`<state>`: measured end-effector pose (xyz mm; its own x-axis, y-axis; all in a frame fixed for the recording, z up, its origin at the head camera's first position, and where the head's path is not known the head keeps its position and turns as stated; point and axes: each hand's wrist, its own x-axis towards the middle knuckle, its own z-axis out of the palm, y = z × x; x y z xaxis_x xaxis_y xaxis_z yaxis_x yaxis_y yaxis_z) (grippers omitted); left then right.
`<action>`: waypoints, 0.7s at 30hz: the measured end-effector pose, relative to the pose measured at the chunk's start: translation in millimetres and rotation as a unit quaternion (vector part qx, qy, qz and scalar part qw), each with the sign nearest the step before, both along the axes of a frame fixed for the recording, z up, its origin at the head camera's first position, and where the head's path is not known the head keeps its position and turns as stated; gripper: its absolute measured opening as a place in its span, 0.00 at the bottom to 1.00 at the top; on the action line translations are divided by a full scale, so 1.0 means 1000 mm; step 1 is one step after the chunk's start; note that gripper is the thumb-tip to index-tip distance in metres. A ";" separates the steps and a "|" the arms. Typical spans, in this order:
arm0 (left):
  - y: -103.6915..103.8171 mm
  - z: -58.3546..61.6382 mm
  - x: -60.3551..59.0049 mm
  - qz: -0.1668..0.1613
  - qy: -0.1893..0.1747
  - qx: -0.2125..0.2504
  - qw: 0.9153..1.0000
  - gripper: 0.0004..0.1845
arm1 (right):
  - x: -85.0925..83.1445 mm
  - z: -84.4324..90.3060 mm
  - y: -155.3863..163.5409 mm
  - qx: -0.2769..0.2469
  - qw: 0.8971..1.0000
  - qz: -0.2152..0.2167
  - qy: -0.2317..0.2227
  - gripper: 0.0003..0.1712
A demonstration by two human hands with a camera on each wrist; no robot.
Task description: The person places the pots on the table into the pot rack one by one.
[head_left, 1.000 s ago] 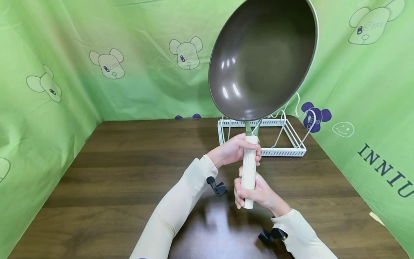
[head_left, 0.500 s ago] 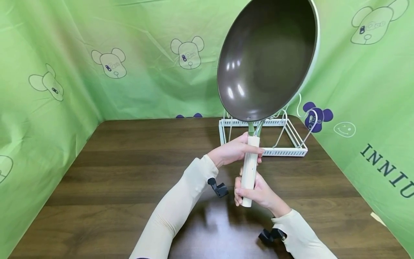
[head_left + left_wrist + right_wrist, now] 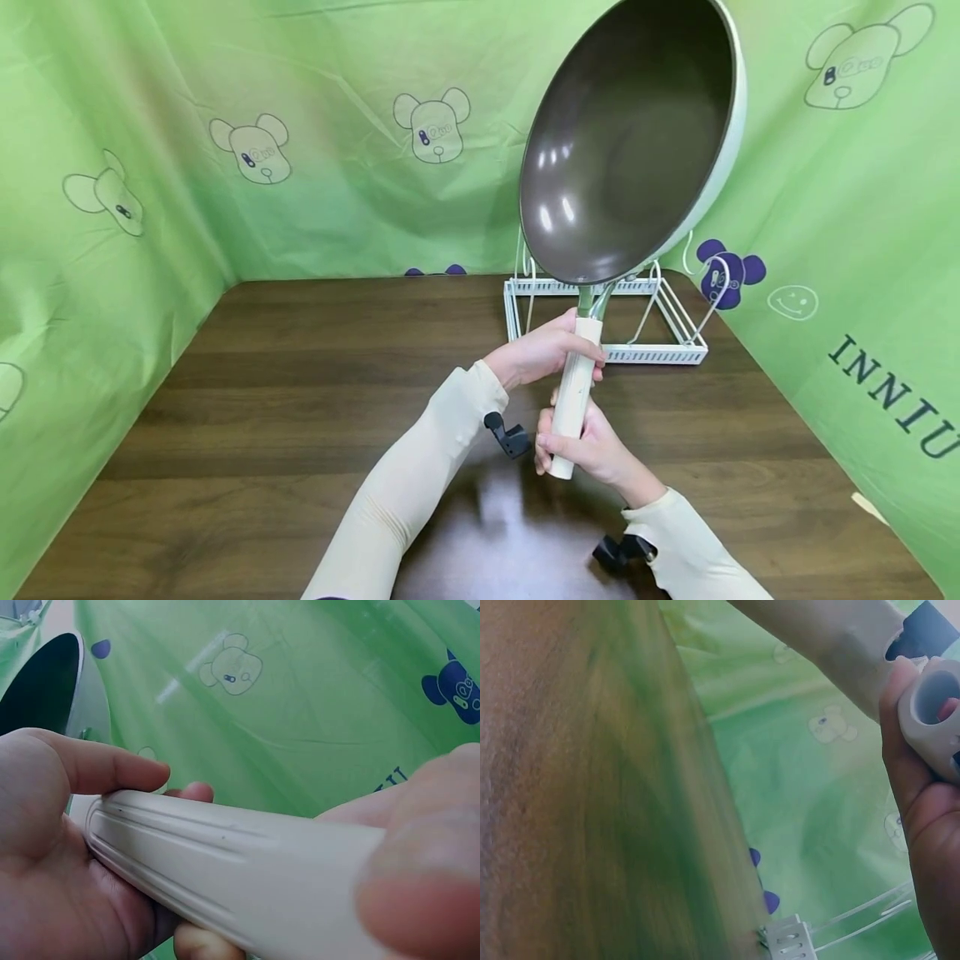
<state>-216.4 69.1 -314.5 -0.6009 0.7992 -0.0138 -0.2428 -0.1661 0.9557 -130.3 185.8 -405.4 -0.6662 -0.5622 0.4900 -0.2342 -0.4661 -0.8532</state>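
A large wok (image 3: 626, 142) with a dark inside and a pale green outside is held up in the air, tilted, its bowl facing left. Its cream handle (image 3: 573, 392) points down toward me. My left hand (image 3: 543, 350) grips the upper part of the handle, and my right hand (image 3: 581, 442) grips its lower end. In the left wrist view the fingers (image 3: 112, 769) curl round the ribbed handle (image 3: 225, 862), with the wok's rim (image 3: 45, 690) at the upper left. The right wrist view shows the handle's hollow end (image 3: 934, 712) inside my fingers.
A white wire rack (image 3: 607, 312) stands on the dark wooden table (image 3: 300, 400) just behind and below the wok. Green cloth with bear prints (image 3: 431, 125) walls in the table at the back, left and right.
The wok has turned and tilted to the right, so its bowl looks narrower. The handle's lower end and my right hand have shifted slightly left. Both hands keep their grip.
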 end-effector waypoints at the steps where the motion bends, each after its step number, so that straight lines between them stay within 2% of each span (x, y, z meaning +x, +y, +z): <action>1: 0.000 0.000 0.000 -0.001 -0.002 0.002 1.000 0.19 | 0.000 0.000 -0.001 0.002 1.000 -0.006 0.001 0.18; 7: -0.001 -0.002 -0.003 -0.015 -0.005 0.009 1.000 0.19 | 0.000 -0.001 -0.004 0.008 1.000 -0.023 0.008 0.19; 21: -0.004 -0.014 -0.010 -0.034 -0.027 0.028 0.999 0.16 | 0.002 -0.005 -0.007 -0.002 1.000 -0.024 -0.001 0.22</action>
<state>-226.1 65.4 -328.6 -0.5442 0.8390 0.0013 -0.3056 -0.1996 0.9310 -128.3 178.5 -410.8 -0.6940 -0.5267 0.4909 -0.2545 -0.4584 -0.8515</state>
